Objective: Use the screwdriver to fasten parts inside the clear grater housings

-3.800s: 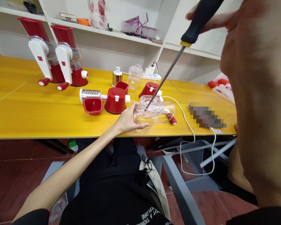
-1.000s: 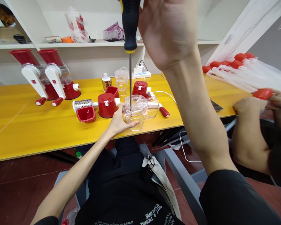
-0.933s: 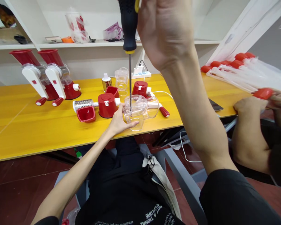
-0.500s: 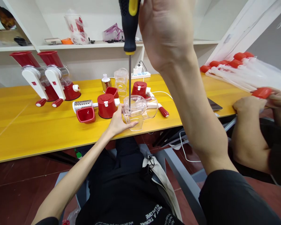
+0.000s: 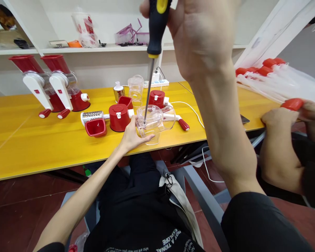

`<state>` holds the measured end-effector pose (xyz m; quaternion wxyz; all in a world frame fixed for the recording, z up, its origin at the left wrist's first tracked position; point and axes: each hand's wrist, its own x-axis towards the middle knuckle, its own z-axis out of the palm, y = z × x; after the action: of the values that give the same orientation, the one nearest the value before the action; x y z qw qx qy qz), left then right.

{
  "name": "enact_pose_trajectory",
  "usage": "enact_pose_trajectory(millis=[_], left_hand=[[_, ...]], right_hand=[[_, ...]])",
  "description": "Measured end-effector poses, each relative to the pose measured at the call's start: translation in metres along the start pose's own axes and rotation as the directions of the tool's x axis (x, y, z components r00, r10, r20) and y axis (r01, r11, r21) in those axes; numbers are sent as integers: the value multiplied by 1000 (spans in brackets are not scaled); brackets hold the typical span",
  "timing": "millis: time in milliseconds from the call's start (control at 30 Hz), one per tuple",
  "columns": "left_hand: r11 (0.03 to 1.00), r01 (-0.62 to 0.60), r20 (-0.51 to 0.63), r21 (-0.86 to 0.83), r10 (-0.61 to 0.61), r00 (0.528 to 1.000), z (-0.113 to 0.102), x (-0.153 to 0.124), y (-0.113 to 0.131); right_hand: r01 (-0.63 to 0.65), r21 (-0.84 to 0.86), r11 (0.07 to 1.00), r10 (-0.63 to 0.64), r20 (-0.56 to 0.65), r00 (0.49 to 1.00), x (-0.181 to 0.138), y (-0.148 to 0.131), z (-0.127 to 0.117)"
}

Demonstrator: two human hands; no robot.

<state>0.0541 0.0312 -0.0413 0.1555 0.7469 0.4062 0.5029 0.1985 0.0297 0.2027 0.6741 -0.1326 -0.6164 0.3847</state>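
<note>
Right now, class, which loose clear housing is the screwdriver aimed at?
The nearer clear housing, gripped by the left hand, with the screwdriver reaching down to it. The farther housing stands untouched near the power strip.

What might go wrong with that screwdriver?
The slanting steel screwdriver with the dark-and-yellow handle might slip against the clear plastic housing. The bare left hand grips close to the screwdriver's tip, so a slip might poke it. The housing is also near the front edge of the yellow table and might fall.

black-yellow screwdriver (image 5: 154,48) | tilted, tip down | clear plastic housing (image 5: 155,123) | at tip
</note>
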Motion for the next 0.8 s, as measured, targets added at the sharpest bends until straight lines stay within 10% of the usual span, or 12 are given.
enact_pose_trajectory(millis=[100, 233, 433, 633, 800], left_hand=[[1000, 5, -6, 11, -4, 1000, 0, 0, 1], [999, 34, -4, -2, -34, 999, 0, 0, 2], [1000, 19, -4, -22, -19, 1000, -1, 2, 1], [1000, 16, -6, -26, -16, 1000, -2, 3, 4], [997, 77, 19, 2, -77, 997, -5, 4, 9]], right_hand=[[-147, -200, 969, 124, -126, 984, -17, -6, 13], [286, -72, 956, -291, -88, 953, -19, 1, 19], [159, -37, 987, -162, -100, 982, 13, 17, 21], [153, 191, 970, -181, 137, 974, 4, 16, 19], [156, -10, 988, -132, 480, 867, 12, 16, 9]])
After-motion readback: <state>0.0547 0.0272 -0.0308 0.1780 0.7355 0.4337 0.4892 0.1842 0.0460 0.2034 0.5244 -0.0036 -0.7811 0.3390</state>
